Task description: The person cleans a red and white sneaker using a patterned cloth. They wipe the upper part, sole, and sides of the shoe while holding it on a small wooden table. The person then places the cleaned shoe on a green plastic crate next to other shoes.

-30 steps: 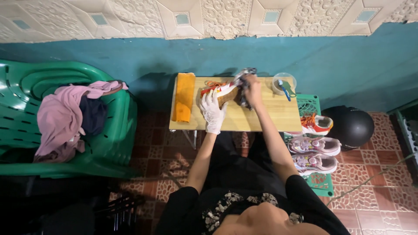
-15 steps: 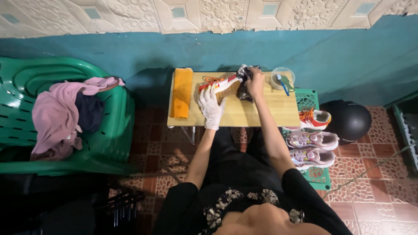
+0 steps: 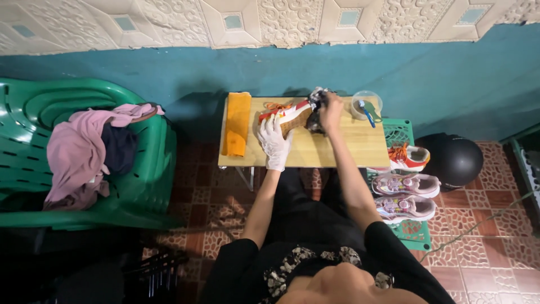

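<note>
Here the left hand, in a white glove, lies with fingers closed around the side of a white and orange sneaker, which rests on its side in the middle of the wooden bench. The right hand is bare and closed on a dark cloth, pressing it on the sneaker's heel end. Farther left on the bench lies a folded orange towel. At the far right corner stands a clear bowl with a blue brush inside.
</note>
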